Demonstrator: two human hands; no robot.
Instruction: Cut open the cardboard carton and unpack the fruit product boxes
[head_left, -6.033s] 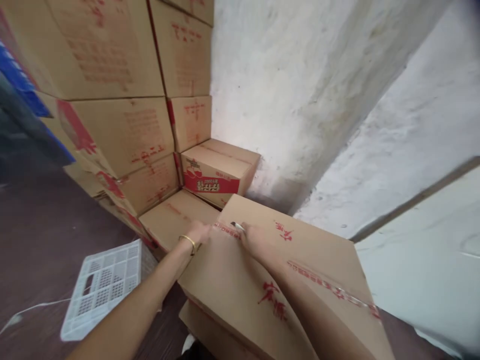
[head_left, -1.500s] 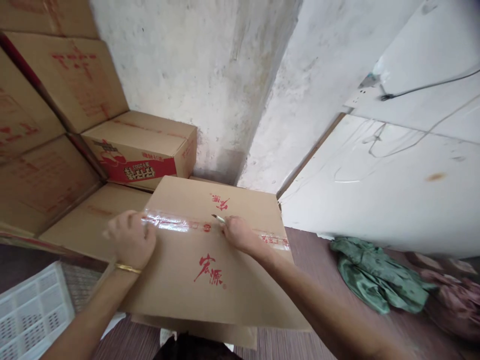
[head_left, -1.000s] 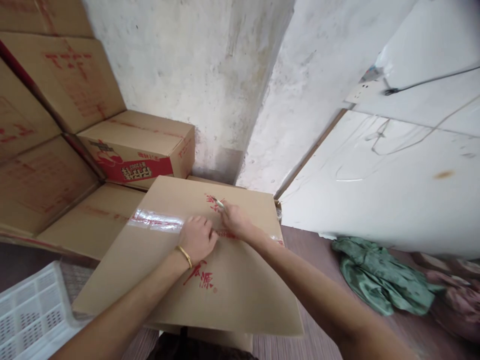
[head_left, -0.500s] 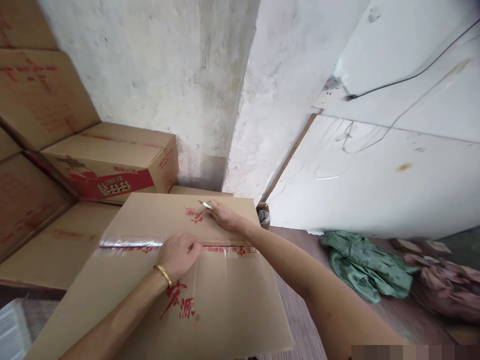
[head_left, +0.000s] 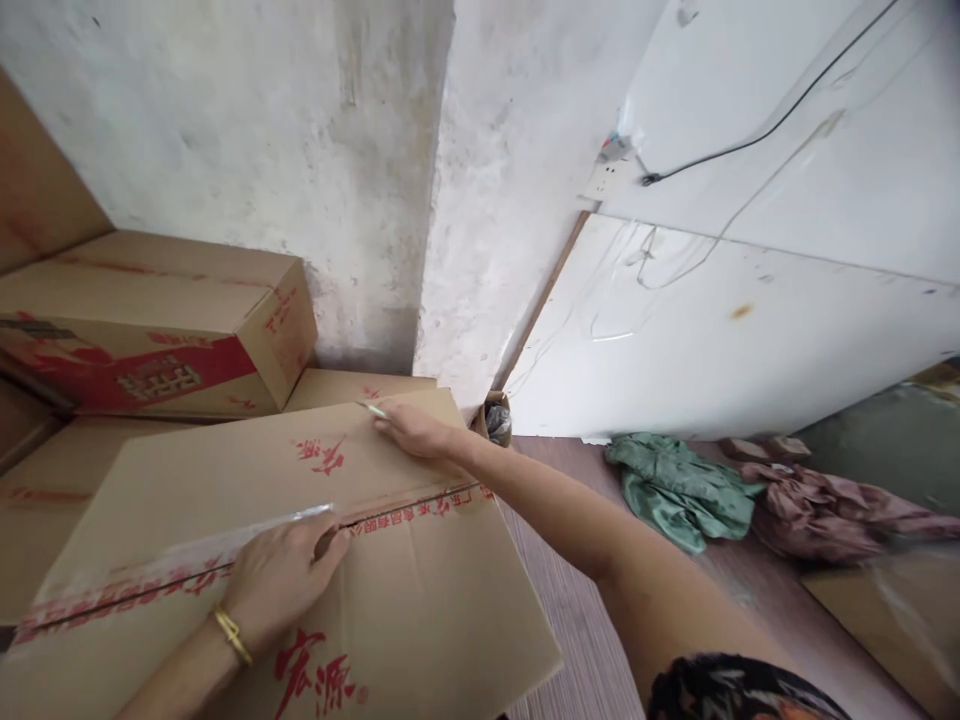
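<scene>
A large cardboard box [head_left: 420, 600] with red printed characters lies in front of me, its top seam covered by clear packing tape [head_left: 187, 540]. My left hand [head_left: 289, 565], with a gold bracelet on the wrist, is closed at the seam. A shiny edge of the tape is raised at its fingers, which appear to pinch it. Over the far flap, my right hand [head_left: 414, 428] is closed around a small knife [head_left: 375, 410]. The thin blade points left, just above the cardboard. Right of the left hand, the seam shows as a dark line.
More cardboard boxes [head_left: 142, 285] are stacked at the left against the wall. Beyond the far right corner is a small open carton [head_left: 480, 420] with grey plastic. Green cloth [head_left: 679, 485] and brownish-pink cloth [head_left: 817, 515] lie on the floor, with another box [head_left: 892, 620] nearer.
The view has shifted and the box appears turned. My left hand has moved left and nearer along the seam, with tape raised at its fingers. My right hand still holds the knife over the far flap.
</scene>
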